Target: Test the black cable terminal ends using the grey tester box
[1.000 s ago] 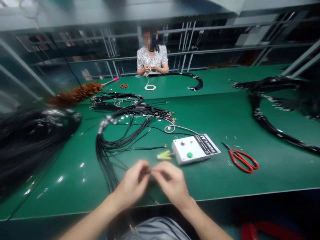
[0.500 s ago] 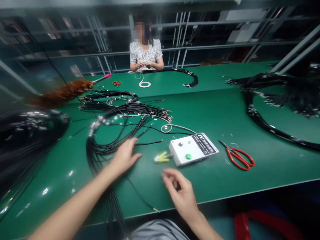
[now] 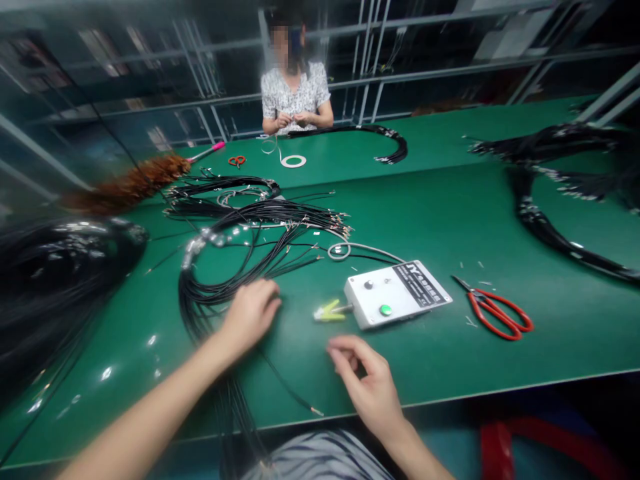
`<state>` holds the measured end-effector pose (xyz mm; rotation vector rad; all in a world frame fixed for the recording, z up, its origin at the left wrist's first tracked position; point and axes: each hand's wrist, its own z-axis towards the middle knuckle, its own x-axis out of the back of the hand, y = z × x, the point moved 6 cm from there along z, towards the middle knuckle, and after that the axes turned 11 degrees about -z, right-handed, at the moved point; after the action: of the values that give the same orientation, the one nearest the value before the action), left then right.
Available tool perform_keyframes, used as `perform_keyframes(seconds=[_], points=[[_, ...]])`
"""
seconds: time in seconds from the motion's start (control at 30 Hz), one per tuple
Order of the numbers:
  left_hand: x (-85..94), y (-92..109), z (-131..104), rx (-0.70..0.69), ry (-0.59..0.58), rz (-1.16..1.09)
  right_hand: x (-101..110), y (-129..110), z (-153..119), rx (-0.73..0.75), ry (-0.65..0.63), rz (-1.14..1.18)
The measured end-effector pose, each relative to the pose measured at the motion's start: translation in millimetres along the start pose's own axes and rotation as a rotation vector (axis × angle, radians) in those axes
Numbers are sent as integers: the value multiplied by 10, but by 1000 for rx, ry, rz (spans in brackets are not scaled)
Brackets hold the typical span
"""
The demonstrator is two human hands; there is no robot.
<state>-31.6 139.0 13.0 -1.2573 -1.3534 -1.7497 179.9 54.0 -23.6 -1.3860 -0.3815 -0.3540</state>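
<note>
My left hand (image 3: 251, 310) rests at the right side of a curved bundle of black cables (image 3: 193, 293), its fingers bent and closed. Whatever lies under the fingers is hidden. My right hand (image 3: 367, 380) is in the air near the front edge, thumb and index finger together, with nothing visible in them. Between and beyond both hands sits a white test box (image 3: 373, 307) with a green button and a dark label. A yellow clip (image 3: 330, 311) sticks out from its left side. One loose cable (image 3: 287, 387) runs below my left hand toward the front edge.
Red-handled scissors (image 3: 500, 313) lie right of the box among small white scraps. More black cable bundles lie at the left (image 3: 65, 267) and right (image 3: 555, 240). A co-worker (image 3: 296, 100) sits across the green table (image 3: 425, 200), near a white tape ring (image 3: 293, 161) and brown duster (image 3: 130, 183).
My left hand's fingers have curled in, and the cable end that stuck out to their right no longer shows there. My right hand keeps its pose. The whole view has shifted slightly.
</note>
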Motion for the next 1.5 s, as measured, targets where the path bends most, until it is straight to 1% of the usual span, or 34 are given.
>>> perform_keyframes(seconds=[0.07, 0.1, 0.13, 0.2, 0.3, 0.37, 0.43, 0.5, 0.6, 0.67, 0.77, 0.87, 0.93, 1.07, 1.23, 1.37, 1.5], points=[[-102, 352, -366, -221, -258, -204, -8, 3, 2, 0, -4, 5], [-138, 489, -533, -280, -359, -248, -12, 4, 4, 1, -9, 8], [-159, 596, -665, -315, -420, -266, -14, 4, 7, 0, -16, 12], [-192, 713, -810, -313, -471, -262, -7, -6, 14, 1, -33, 25], [-188, 731, -815, -234, -431, -340, 24, -50, 16, -14, -86, 76], [-135, 701, -768, -178, -344, -431, 14, -85, -1, -54, -176, 150], [-69, 695, -737, -165, -258, -504, -20, -122, -32, -110, -269, 259], [-19, 730, -729, -192, -204, -549, -48, -158, -55, -160, -308, 361], [-3, 814, -735, -237, -176, -571, -73, -198, -55, -212, -291, 463], [-9, 847, -735, -236, -139, -585, -106, -219, -47, -248, -286, 528], [-14, 830, -732, -179, -26, -659, -204, -220, -58, -344, -269, 693], [-31, 784, -738, -112, 72, -745, -362, -202, -109, -470, -277, 891], [-47, 758, -743, -73, 112, -783, -425, -188, -129, -508, -274, 913], [-79, 726, -740, 2, 138, -828, -378, -170, -88, -491, -220, 831], [-108, 694, -717, 74, 118, -872, -260, -187, -5, -418, -175, 792], [-133, 662, -707, 109, 103, -903, -264, -180, 14, -400, -170, 758], [-167, 649, -708, 128, 93, -902, -301, -170, 9, -421, -152, 735]])
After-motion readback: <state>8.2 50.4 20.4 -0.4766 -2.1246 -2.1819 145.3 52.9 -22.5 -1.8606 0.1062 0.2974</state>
